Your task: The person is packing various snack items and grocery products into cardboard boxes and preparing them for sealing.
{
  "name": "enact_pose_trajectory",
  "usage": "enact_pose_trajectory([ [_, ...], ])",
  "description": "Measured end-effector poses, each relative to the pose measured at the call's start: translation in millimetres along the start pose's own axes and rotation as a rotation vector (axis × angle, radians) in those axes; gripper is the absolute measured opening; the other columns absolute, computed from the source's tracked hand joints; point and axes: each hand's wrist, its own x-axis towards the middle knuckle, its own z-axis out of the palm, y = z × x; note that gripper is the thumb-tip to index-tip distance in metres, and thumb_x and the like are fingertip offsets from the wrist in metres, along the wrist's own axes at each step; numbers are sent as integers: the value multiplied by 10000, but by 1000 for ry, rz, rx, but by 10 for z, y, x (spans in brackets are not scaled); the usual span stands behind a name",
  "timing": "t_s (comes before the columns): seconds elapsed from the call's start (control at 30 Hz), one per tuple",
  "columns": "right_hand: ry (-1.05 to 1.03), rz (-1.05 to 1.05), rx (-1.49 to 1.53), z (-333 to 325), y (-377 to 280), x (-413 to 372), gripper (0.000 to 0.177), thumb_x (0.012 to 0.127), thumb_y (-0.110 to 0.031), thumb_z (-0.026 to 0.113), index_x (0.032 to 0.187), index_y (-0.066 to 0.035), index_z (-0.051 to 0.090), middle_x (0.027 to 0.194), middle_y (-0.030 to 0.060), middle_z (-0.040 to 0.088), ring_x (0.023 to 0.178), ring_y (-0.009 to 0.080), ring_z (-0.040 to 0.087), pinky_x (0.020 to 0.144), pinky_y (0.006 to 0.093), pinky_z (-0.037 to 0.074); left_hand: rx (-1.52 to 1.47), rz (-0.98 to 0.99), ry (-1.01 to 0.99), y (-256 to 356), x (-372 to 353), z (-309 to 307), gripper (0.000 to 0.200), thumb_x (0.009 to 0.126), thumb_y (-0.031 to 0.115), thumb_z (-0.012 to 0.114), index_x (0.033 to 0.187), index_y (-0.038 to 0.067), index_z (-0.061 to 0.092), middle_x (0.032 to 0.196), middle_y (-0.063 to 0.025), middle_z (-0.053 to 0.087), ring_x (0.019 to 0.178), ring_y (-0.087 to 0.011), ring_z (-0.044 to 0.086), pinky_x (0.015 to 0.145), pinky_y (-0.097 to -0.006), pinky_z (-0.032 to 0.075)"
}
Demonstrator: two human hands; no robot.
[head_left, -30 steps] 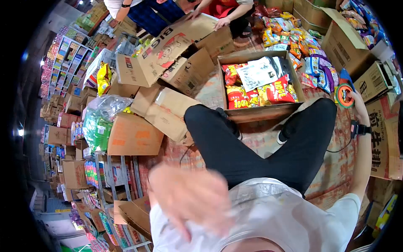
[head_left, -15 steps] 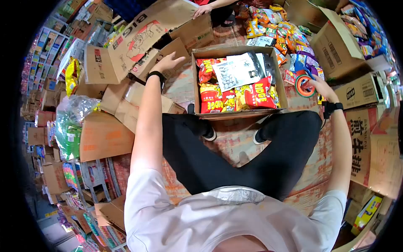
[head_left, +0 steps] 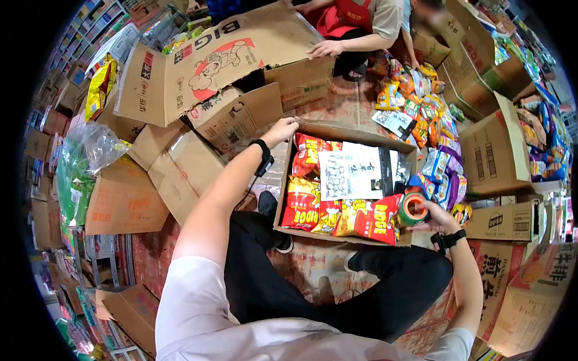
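An open cardboard box [head_left: 346,133] sits on the floor between my legs. Red and yellow RIDGE snack bags [head_left: 303,202] fill it, with a black and white packet [head_left: 351,174] lying on top. My left hand [head_left: 281,132] is at the box's back left corner, its fingers closed on the edge. At the right front of the box, my right hand [head_left: 440,219] holds a tape dispenser with a roll of tape [head_left: 412,209], blue at its far end.
Many snack bags [head_left: 428,117] lie in a pile behind the box. Flattened cartons [head_left: 217,63] stand at the left, more cartons [head_left: 490,144] at the right. A co-worker's hand [head_left: 325,49] rests on a carton at the back; another person bends beside the pile.
My left hand has gone from open in the air to the box corner. My right hand has brought the tape over the box's right side. The view has shifted, and more of the people shows.
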Motion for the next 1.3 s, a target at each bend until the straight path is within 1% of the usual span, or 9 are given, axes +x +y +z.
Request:
enact_pose_trajectory([
  [0.03,-5,-3,6,12,11,52,346,903,-178,524,1199,1,529,1113,141,627,985,272,664,862,473,590,-45,24,30,-8,15,49,292,873,207,495,1030,19,654,712,-16,566,631,-122,523,546,-307,450],
  [0.43,153,-285,130,103,261,603,333,856,-210,516,1157,-73,553,1124,87,613,1019,199,586,914,441,454,-23,70,174,52,7,143,252,848,185,503,936,1,651,740,-63,606,649,-167,557,566,-339,436],
  [0.53,179,-312,107,212,16,525,280,850,-231,527,1079,-76,569,1045,64,622,969,180,583,898,430,446,-90,-1,149,21,96,148,223,878,182,499,970,33,637,695,6,521,625,-114,491,533,-309,387],
  [0.67,236,-410,-31,279,-304,654,127,843,-229,532,830,-102,538,825,21,531,764,147,519,676,328,437,-83,-13,199,2,23,76,230,876,182,508,960,12,638,727,-17,554,658,-129,505,561,-313,408],
  [0.83,194,-445,-199,-2,-747,1082,118,871,-232,526,880,-116,549,792,-31,547,716,82,551,650,261,475,-119,-83,377,-131,-311,179,252,860,176,533,937,-45,628,827,-67,628,767,-160,544,695,-322,435],
  [1.0,89,-547,-204,105,-1416,1355,154,903,-282,529,920,-132,560,897,-29,559,822,72,549,706,267,471,-162,63,637,-439,-952,469,281,860,189,495,903,-56,626,767,-133,641,719,-177,566,666,-348,455],
  [1.03,148,-550,-234,65,-1507,1489,158,903,-290,533,926,-135,558,910,-26,552,849,84,530,739,283,454,-213,-141,594,-514,-1075,516,301,871,203,509,951,-56,641,803,-109,652,746,-170,568,689,-340,460],
  [1.2,335,-697,-370,141,-1421,1271,195,884,-286,535,929,-97,542,912,-11,532,876,133,500,807,292,393,-291,-211,528,-441,-1522,531,315,864,235,581,1009,-37,646,867,-61,652,789,-168,575,722,-325,460],
  [1.3,358,-809,-418,-126,-1001,1143,271,893,-281,521,993,-35,576,946,40,595,888,154,544,845,289,412,-304,-92,266,-539,-1378,368,352,888,270,567,1112,3,617,1058,-86,623,968,-159,547,830,-298,438],
])
